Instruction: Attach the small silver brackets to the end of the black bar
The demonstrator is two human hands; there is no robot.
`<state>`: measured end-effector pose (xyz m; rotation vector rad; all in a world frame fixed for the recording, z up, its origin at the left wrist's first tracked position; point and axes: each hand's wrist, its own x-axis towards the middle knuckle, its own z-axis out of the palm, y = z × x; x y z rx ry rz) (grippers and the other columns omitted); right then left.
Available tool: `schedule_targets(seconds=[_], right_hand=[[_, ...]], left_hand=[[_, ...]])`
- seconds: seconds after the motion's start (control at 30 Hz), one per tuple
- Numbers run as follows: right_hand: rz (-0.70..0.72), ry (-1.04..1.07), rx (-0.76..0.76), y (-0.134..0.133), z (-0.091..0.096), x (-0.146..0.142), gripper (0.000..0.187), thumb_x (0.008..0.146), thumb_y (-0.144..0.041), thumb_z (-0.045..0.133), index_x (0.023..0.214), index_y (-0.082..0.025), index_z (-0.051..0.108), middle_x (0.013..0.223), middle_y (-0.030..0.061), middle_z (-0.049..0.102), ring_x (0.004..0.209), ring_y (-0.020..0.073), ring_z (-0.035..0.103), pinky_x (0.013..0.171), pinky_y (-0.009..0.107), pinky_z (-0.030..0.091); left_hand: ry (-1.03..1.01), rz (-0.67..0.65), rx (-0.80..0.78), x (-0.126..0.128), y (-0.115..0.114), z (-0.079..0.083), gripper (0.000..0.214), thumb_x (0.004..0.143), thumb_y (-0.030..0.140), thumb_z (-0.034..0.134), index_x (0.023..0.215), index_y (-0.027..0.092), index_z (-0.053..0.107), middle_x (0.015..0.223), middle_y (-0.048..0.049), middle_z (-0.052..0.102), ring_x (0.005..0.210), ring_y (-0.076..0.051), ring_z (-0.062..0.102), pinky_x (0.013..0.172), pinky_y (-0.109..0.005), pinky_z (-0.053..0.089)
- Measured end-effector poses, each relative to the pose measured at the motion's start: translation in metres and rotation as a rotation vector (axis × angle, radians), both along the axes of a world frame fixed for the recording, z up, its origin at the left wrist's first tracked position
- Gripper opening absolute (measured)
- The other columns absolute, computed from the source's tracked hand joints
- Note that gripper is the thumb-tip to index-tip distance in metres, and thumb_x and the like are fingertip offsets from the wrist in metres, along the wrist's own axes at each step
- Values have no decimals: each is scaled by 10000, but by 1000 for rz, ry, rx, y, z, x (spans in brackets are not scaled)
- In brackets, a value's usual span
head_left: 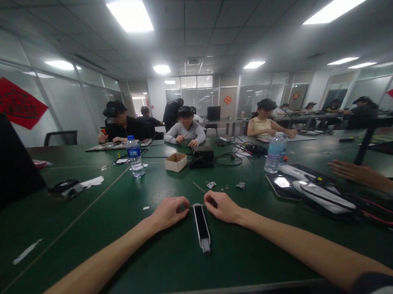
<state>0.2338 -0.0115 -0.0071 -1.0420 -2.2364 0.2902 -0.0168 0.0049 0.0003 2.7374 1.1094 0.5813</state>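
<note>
A slim black device with a white rim and a grey end piece (201, 225) lies on the green table, pointing toward me. My left hand (169, 213) is at the left of its far end, thumb and fingers pinched together. On the other side, my right hand (223, 206) is closed in a similar pinch. Both sets of fingertips are right beside the device's top edge. Whatever they pinch is too small to make out. Beyond the hands lie a small crumpled plastic bag (211, 184), another one (240, 185) and tiny ring-like parts (227, 187).
A small cardboard box (176, 163) stands beside a black box (201, 157). Water bottles stand left (135, 156) and right (276, 154). White-and-black equipment (320, 193) lies at the right, near another person's hand (356, 171). Several people sit across the table.
</note>
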Motion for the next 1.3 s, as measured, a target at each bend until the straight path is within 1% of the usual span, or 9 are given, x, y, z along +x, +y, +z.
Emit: schedule_targets(seconds=[0.33,0.57,0.77,0.87,0.97,1.07,1.13,1.23,1.3], right_hand=[[1,9,17,2,-3,0,42,844,-135,560,860,-167,582,733,4,608,623,122,548,584,229,436],[9,-14,16,0,1,-1,37,856,-147,560,871,-163,590,765,16,616,644,126,556,595,234,450],[6,-10,40,1,-2,0,40,851,-143,558,863,-164,589,775,17,605,659,130,547,605,240,448],[0,-6,50,1,-2,0,44,850,-138,554,867,-166,584,778,15,598,662,132,544,605,243,449],[19,1,107,-4,1,-1,51,853,-134,547,870,-169,580,791,24,597,683,140,547,624,252,457],[114,-25,234,-14,5,-4,47,880,-162,541,896,-170,585,816,44,607,721,155,548,654,268,459],[198,-51,341,-20,6,-7,61,907,-192,529,913,-172,586,819,52,617,732,162,545,663,277,453],[314,-65,493,-27,7,-11,95,941,-209,500,916,-172,584,813,56,628,733,162,546,672,286,442],[356,-58,561,-27,7,-13,106,951,-208,496,909,-168,585,809,57,630,732,158,549,670,285,437]], left_hand=[[-21,19,-43,4,-2,1,138,870,282,575,968,212,642,724,24,611,658,-136,573,619,-227,422],[-36,16,-71,5,-2,1,143,875,289,572,975,212,639,740,24,618,670,-139,578,612,-226,425],[-27,18,-70,5,-1,-2,155,871,283,574,997,216,635,779,20,633,666,-136,577,625,-232,422],[-6,30,-79,5,-2,2,181,862,292,586,1025,222,623,761,27,620,659,-139,579,618,-233,415],[11,23,-43,4,-6,8,277,835,336,626,1079,208,599,766,18,597,657,-150,573,616,-243,417],[-29,-46,20,4,-13,14,306,835,369,631,1079,191,583,883,-18,602,704,-154,569,646,-252,432],[-57,-144,25,6,-19,17,254,868,371,595,1043,188,582,932,-33,604,726,-148,565,661,-247,438],[-100,-328,36,11,-28,17,185,917,344,525,978,178,580,919,-45,612,785,-154,569,715,-248,445],[-116,-392,36,14,-32,17,184,931,338,501,955,170,573,885,-47,609,780,-157,561,721,-251,444]])
